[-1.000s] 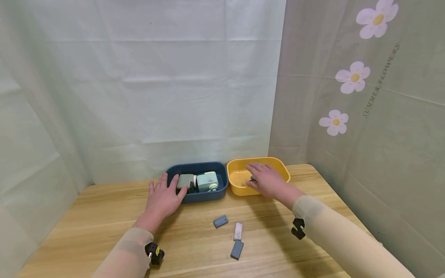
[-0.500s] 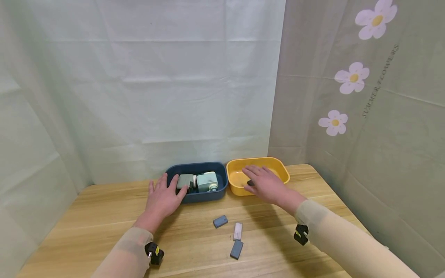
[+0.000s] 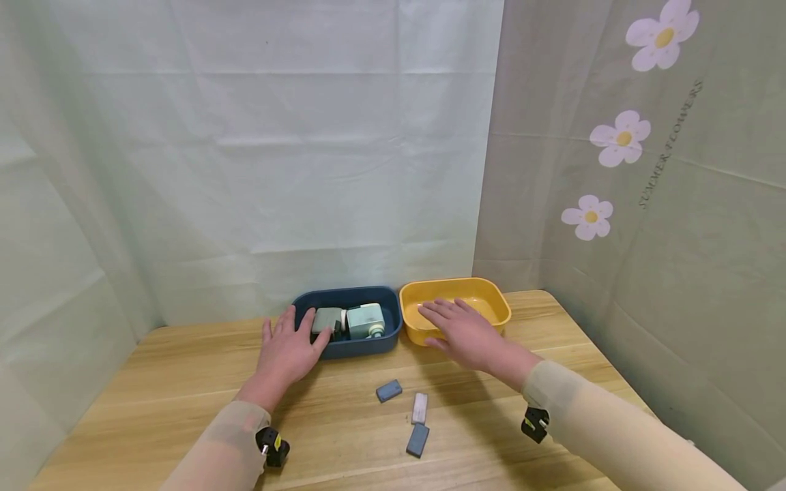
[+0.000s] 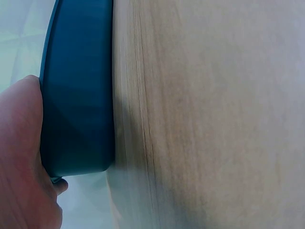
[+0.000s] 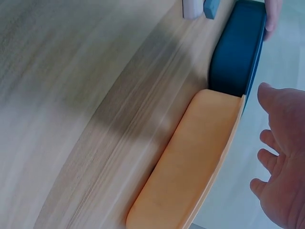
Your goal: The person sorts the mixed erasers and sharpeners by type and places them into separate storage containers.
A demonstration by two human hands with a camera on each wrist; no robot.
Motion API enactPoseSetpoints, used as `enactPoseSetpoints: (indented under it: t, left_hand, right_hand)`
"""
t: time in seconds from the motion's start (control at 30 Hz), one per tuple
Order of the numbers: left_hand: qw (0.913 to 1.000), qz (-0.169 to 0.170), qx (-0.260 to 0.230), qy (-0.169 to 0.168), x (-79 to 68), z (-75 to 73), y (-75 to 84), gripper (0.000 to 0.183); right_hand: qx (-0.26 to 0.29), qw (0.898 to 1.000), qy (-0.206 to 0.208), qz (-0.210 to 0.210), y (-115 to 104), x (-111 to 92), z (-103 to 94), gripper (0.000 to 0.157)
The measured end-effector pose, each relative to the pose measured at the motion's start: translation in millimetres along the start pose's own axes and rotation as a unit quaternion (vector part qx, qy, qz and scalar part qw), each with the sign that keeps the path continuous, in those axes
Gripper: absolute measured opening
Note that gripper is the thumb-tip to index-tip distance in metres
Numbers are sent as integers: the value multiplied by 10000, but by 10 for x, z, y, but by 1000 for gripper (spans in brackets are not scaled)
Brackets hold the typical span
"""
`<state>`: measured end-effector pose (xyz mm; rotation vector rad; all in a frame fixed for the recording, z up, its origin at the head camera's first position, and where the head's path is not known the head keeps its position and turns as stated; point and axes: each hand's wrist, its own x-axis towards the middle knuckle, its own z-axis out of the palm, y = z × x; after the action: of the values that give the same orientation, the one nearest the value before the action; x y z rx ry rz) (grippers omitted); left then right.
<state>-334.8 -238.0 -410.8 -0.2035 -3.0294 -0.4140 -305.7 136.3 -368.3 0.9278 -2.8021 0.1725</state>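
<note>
The left hand (image 3: pixel 288 351) rests on the left end of the dark blue bin (image 3: pixel 362 348), fingers spread. In the left wrist view its thumb (image 4: pixel 24 109) lies along the bin's rim. Inside sit a grey boxy thing (image 3: pixel 327 319) and a pale teal one (image 3: pixel 366 320) with a round knob; their kind is unclear. The right hand (image 3: pixel 469 337) hovers over the front edge of the yellow bin (image 3: pixel 420 293), fingers loosely extended. Its palm, seen in the right wrist view, shows nothing held. Part of the yellow bin's inside is hidden behind this hand.
Small flat blocks lie on the wooden table (image 3: pixel 344 436) in front of the bins: a blue-grey one (image 3: pixel 389 391), a whitish one (image 3: pixel 419 408) and a darker blue-grey one (image 3: pixel 417 440). Pale curtains (image 3: pixel 344 170) stand behind the bins and to both sides.
The right hand has drawn slightly toward the front. A small dark thing, earlier seen between its thumb and fingers, is out of sight now. The left hand has not moved.
</note>
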Motion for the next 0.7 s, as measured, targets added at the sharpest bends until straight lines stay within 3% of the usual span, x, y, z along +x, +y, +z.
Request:
enactPoseSetpoints:
  t: [0.7]
  left_hand:
    - [10000,-22,89,8,-33,-25,28,82]
  right_hand:
    - [167,9993,-148,-306,-241,-57,11,68]
